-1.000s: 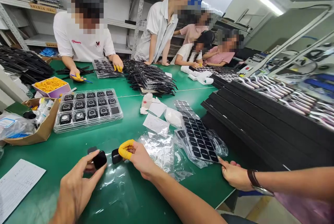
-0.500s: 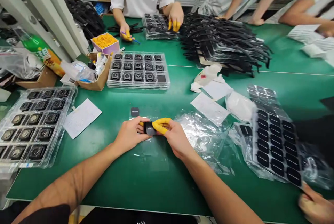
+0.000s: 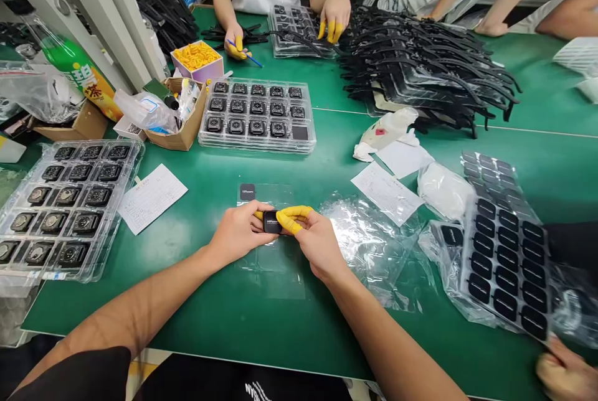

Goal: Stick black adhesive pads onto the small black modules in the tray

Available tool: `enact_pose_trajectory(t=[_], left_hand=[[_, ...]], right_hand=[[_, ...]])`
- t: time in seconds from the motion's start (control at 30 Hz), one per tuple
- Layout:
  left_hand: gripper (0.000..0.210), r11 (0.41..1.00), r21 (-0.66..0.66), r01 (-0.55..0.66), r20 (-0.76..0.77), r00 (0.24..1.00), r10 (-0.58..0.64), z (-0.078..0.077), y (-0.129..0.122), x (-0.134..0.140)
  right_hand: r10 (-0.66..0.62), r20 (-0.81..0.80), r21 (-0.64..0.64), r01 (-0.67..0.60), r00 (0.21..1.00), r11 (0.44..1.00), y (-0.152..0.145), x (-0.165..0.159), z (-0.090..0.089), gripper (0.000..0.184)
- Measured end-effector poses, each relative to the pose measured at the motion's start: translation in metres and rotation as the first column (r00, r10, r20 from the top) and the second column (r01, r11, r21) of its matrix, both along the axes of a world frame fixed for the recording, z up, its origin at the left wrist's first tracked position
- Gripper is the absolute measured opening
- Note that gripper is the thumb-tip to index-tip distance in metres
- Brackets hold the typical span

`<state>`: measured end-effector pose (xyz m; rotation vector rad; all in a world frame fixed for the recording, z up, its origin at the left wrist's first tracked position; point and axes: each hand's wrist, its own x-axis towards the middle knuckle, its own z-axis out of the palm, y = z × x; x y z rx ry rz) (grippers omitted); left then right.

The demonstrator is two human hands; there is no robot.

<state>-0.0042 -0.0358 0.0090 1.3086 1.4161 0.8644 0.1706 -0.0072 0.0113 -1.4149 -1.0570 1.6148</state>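
Between my two hands, above the middle of the table, is a small black square watch case (image 3: 271,221) with white lettering on its face. My left hand (image 3: 239,233) grips its left side between thumb and fingers. The fingers of my right hand (image 3: 311,233), in yellow finger cots, pinch its right edge. Beneath them lies a clear plastic sheet (image 3: 280,270), with one black lettered square sticker (image 3: 247,192) at its upper left corner. To the right, another person's hand (image 3: 565,367) holds a sheet of black square stickers (image 3: 507,264).
Clear trays of watch cases stand at left (image 3: 70,202) and behind my hands (image 3: 256,114). Paper slips (image 3: 152,198), crumpled clear film (image 3: 369,245) and a pile of black straps (image 3: 420,71) lie about. Across the table a person in white works with yellow-tipped fingers.
The camera view has shifted slightly, moving the scene a little right. My hands keep hold of the watch case, whose lettered face now shows more plainly.
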Motion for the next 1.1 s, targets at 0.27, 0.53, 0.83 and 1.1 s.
enact_pose_trajectory(t=[0.27,0.53,0.83,1.1], left_hand=[[0.048,1.000,-0.003,0.000,-0.026,1.000,-0.001,0.002,0.000,0.000],[0.048,1.000,0.016,0.010,-0.014,1.000,-0.010,-0.002,0.001,0.000],[0.049,1.000,0.015,0.000,-0.007,1.000,0.000,-0.001,0.000,0.000],[0.051,0.999,-0.037,-0.024,0.055,0.998,0.026,-0.001,0.001,-0.001]], right_hand=[[0.003,-0.005,0.007,-0.003,1.000,1.000,-0.001,0.000,-0.001,0.047],[-0.003,-0.012,0.000,0.003,1.000,1.000,-0.001,0.000,-0.003,0.049],[0.009,0.000,0.009,-0.009,1.000,1.000,-0.002,0.000,-0.003,0.052],[0.061,0.274,0.182,-0.114,0.960,0.977,-0.002,0.012,-0.007,0.060]])
